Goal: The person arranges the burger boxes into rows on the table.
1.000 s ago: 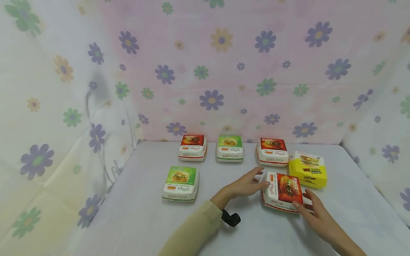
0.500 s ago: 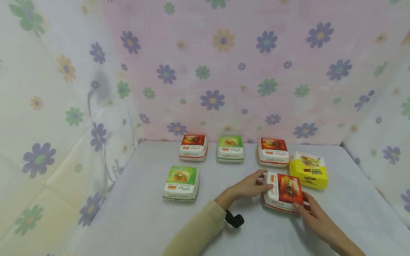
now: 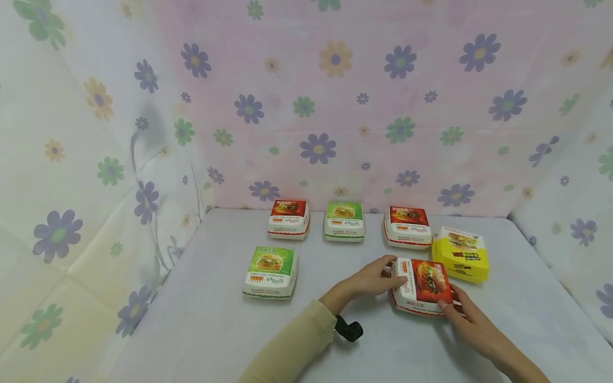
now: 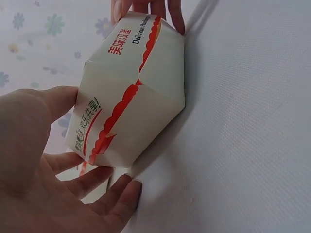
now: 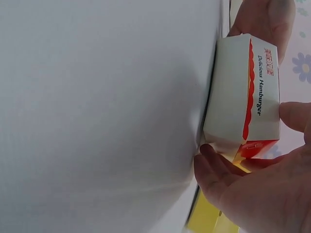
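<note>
A red-and-white hamburger box (image 3: 423, 290) sits turned at an angle on the table, front right in the head view. My left hand (image 3: 367, 279) holds its left side, the thumb on the upper edge and the fingers toward the far corner. On the right side, my right hand (image 3: 471, 318) grips the box with its thumb at the top edge and fingers lower down. The left wrist view shows the closed box (image 4: 116, 114) between thumb and fingers. In the right wrist view, the fingertips of the right hand (image 5: 257, 184) lie low against the box (image 5: 238, 87), near the tabletop.
Just behind stands a yellow hamburger box (image 3: 462, 255), beside another red box (image 3: 407, 229). Farther left in the back row are a green box (image 3: 344, 223) and a red box (image 3: 288, 221). Another green box (image 3: 270, 274) stands nearer. Flowered cloth (image 3: 316, 106) rises behind the table.
My left hand has moved right, from just beside the box to a hold on its left side. The right hand has drawn in closer. The box has barely moved.
</note>
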`<action>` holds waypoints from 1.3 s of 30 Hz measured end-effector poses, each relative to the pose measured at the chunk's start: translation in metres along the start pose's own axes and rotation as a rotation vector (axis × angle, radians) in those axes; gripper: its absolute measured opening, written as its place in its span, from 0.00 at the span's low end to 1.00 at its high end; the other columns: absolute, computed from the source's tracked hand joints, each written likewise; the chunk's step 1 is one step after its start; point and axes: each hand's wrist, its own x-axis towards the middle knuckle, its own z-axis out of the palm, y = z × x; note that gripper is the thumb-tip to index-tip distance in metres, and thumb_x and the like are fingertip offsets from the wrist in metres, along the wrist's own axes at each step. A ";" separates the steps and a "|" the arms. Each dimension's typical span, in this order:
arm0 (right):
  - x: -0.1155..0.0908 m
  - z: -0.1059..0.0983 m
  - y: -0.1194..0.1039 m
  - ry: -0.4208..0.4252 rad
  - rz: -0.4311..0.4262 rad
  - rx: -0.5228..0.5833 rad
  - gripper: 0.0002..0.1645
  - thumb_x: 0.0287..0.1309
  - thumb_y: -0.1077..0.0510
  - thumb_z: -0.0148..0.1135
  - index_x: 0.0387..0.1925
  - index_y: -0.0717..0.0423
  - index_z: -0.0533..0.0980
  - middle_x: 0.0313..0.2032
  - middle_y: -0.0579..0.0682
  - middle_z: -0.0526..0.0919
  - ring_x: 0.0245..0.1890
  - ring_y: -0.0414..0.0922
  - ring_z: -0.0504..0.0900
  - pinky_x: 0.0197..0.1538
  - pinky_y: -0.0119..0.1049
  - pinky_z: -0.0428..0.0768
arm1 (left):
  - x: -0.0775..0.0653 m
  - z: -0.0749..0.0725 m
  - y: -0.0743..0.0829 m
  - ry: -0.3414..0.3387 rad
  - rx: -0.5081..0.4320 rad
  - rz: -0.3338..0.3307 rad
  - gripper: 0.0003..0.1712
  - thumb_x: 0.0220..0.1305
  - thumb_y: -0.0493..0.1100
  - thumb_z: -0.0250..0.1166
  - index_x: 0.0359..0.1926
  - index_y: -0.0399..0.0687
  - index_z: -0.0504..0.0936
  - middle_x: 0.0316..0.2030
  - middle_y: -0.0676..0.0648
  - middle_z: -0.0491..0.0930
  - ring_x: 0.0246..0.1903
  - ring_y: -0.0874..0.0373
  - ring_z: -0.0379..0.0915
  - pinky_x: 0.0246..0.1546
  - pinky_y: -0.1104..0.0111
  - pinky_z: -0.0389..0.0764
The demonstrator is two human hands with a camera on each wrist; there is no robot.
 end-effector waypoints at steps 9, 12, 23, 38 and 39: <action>0.005 -0.011 0.005 -0.003 -0.058 -0.056 0.54 0.76 0.31 0.43 0.77 0.71 0.46 0.70 0.77 0.60 0.68 0.72 0.64 0.63 0.66 0.71 | -0.004 0.000 0.001 0.038 0.070 -0.013 0.41 0.69 0.62 0.65 0.73 0.47 0.66 0.53 0.53 0.74 0.46 0.64 0.69 0.45 0.70 0.75; 0.010 -0.015 0.006 -0.015 -0.068 -0.060 0.53 0.76 0.32 0.42 0.77 0.72 0.47 0.71 0.77 0.59 0.70 0.73 0.61 0.65 0.68 0.69 | -0.006 0.002 0.002 0.048 0.120 -0.029 0.41 0.68 0.63 0.65 0.73 0.46 0.66 0.53 0.52 0.73 0.46 0.64 0.67 0.46 0.71 0.74; 0.017 -0.029 0.005 -0.040 -0.130 -0.035 0.47 0.79 0.37 0.43 0.78 0.70 0.49 0.74 0.77 0.52 0.71 0.73 0.56 0.64 0.72 0.66 | -0.017 0.008 0.011 0.094 0.186 -0.108 0.41 0.66 0.64 0.67 0.69 0.45 0.69 0.52 0.49 0.73 0.46 0.62 0.68 0.49 0.67 0.76; 0.024 -0.037 0.001 -0.029 -0.147 -0.042 0.44 0.79 0.38 0.44 0.76 0.69 0.54 0.71 0.74 0.61 0.61 0.61 0.73 0.56 0.52 0.80 | -0.030 0.016 0.028 0.133 0.256 -0.234 0.51 0.66 0.71 0.62 0.74 0.40 0.63 0.63 0.40 0.71 0.58 0.52 0.72 0.57 0.57 0.79; 0.024 -0.038 0.001 -0.029 -0.138 -0.042 0.45 0.79 0.37 0.44 0.76 0.69 0.54 0.70 0.74 0.61 0.61 0.62 0.73 0.55 0.52 0.80 | -0.029 0.014 0.028 0.130 0.254 -0.234 0.51 0.66 0.72 0.60 0.75 0.40 0.62 0.65 0.40 0.70 0.60 0.52 0.72 0.58 0.55 0.78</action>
